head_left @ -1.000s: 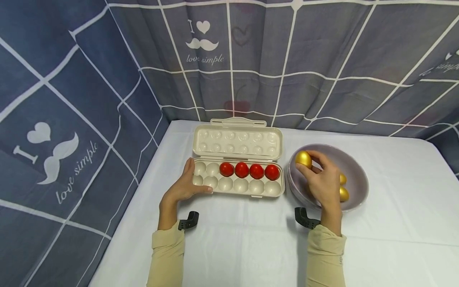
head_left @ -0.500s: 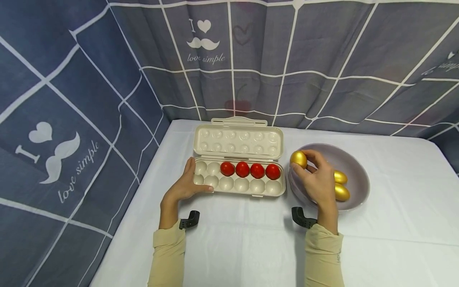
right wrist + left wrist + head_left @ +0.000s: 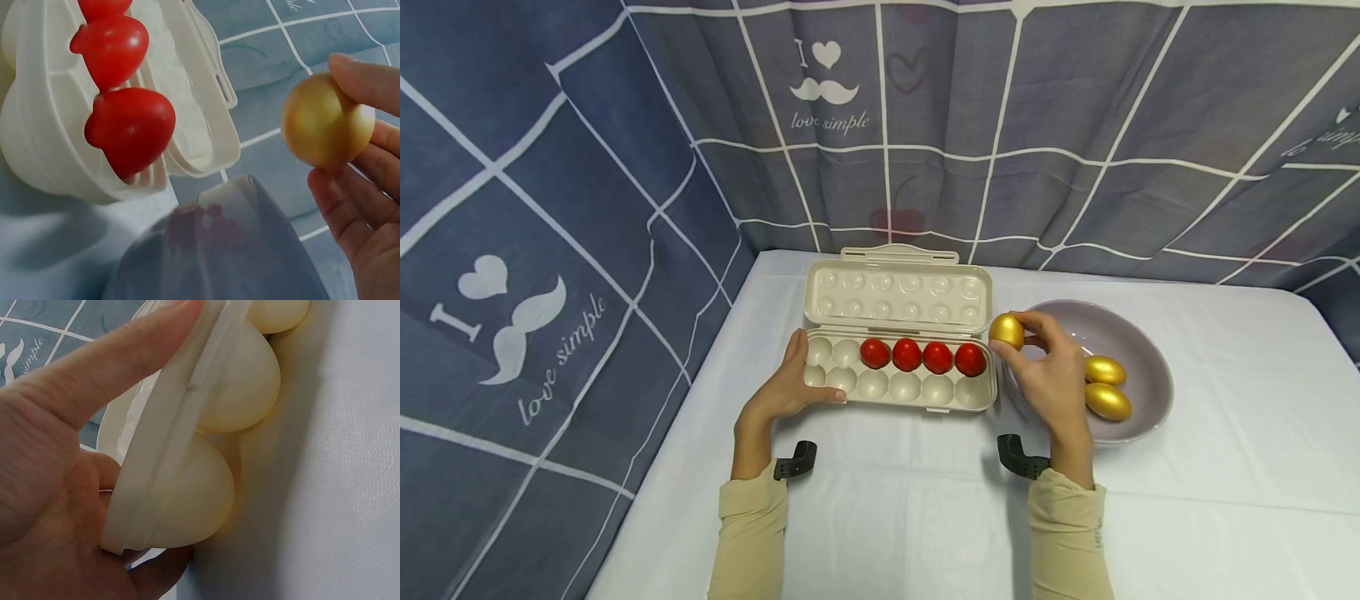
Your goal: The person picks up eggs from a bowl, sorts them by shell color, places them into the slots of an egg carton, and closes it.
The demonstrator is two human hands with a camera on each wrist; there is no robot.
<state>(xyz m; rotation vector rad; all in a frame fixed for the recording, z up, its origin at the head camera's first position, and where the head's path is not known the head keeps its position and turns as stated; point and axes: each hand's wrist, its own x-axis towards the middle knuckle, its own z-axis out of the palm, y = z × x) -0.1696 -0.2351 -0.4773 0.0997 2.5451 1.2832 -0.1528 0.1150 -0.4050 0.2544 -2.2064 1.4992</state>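
My right hand (image 3: 1051, 379) pinches a gold egg (image 3: 1006, 331) between thumb and fingertips, held above the left rim of the bowl and apart from the carton. In the right wrist view the gold egg (image 3: 325, 122) is clear of everything but the fingers. The cream egg carton (image 3: 905, 387) lies with its lid (image 3: 898, 293) folded back. Several red eggs (image 3: 907, 355) fill the right part of its back row; the front-row cups hold nothing. My left hand (image 3: 784, 390) grips the carton's left end, its thumb (image 3: 125, 356) along the front rim.
To the right of the carton stands a mauve bowl (image 3: 1152, 354). Two gold eggs (image 3: 1107, 402) show in it; the right hand hides part of its inside. White cloth (image 3: 917, 517) covers the table, and a dark checked curtain (image 3: 940, 100) hangs behind and at the left.
My right hand has carried the gold egg leftward, from over the bowl's inside to beside the carton's right end. More of the gold eggs in the bowl shows. The left hand stays put.
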